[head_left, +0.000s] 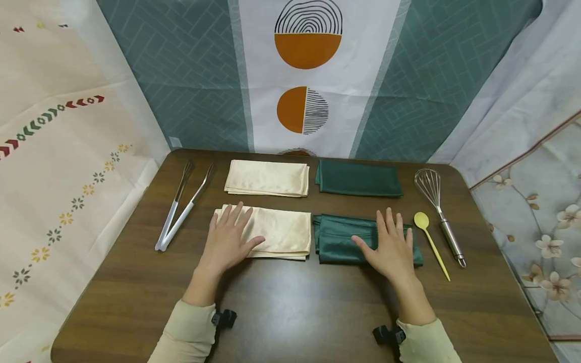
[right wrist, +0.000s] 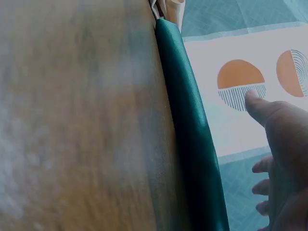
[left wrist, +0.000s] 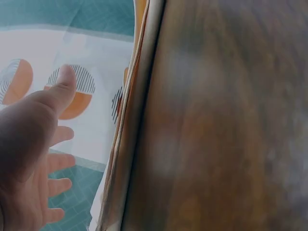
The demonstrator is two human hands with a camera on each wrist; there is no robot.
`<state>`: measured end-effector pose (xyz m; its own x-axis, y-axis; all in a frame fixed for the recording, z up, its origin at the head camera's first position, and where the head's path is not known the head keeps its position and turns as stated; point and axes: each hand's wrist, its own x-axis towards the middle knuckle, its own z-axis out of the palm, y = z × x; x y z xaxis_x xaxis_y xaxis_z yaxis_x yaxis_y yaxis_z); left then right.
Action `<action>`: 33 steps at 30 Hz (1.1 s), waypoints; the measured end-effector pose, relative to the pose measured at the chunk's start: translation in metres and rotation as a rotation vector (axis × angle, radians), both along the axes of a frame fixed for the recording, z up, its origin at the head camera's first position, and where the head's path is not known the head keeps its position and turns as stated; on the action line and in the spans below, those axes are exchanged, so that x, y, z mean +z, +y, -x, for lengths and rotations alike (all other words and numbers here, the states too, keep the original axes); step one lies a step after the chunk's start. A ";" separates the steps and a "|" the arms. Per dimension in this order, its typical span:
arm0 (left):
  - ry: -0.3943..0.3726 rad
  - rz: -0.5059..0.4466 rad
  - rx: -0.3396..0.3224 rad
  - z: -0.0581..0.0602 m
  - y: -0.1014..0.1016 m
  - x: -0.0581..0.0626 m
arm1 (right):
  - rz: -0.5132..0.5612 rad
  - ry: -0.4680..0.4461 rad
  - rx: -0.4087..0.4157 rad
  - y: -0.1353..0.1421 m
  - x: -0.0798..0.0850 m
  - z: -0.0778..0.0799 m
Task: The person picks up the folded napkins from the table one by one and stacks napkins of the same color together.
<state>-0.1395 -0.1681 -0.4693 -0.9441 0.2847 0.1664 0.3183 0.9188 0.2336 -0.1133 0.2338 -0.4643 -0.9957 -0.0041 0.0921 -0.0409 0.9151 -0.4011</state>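
My left hand [head_left: 225, 243] is spread over the left part of a folded cream satin cloth [head_left: 286, 232]. Over the right part of a folded dark green satin cloth [head_left: 340, 239] my right hand [head_left: 391, 249] is held, its fingers also spread. In the left wrist view a gap shows between the hand [left wrist: 29, 144] and the cream cloth's edge [left wrist: 118, 159]. The right wrist view likewise has the hand [right wrist: 288, 139] apart from the green cloth's rounded fold [right wrist: 190, 120]. Neither hand holds anything.
Behind lie a second cream cloth [head_left: 267, 178] and a second green cloth [head_left: 358, 178], both folded. Tongs [head_left: 182, 214] with white handles lie at the left. A yellow spoon [head_left: 431, 242] and a wire whisk [head_left: 440, 217] lie at the right of the brown table [head_left: 290, 302].
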 end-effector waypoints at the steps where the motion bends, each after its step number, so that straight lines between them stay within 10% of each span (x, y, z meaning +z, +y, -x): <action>1: -0.006 -0.006 -0.002 0.000 0.000 0.000 | 0.012 -0.008 0.004 0.000 0.000 0.000; 16: -0.008 -0.281 -0.013 0.022 -0.027 -0.002 | 0.404 0.007 0.210 -0.020 0.002 0.044; 33: -0.171 -0.499 -0.010 0.049 -0.054 -0.018 | 0.508 -0.100 0.343 -0.070 -0.016 0.094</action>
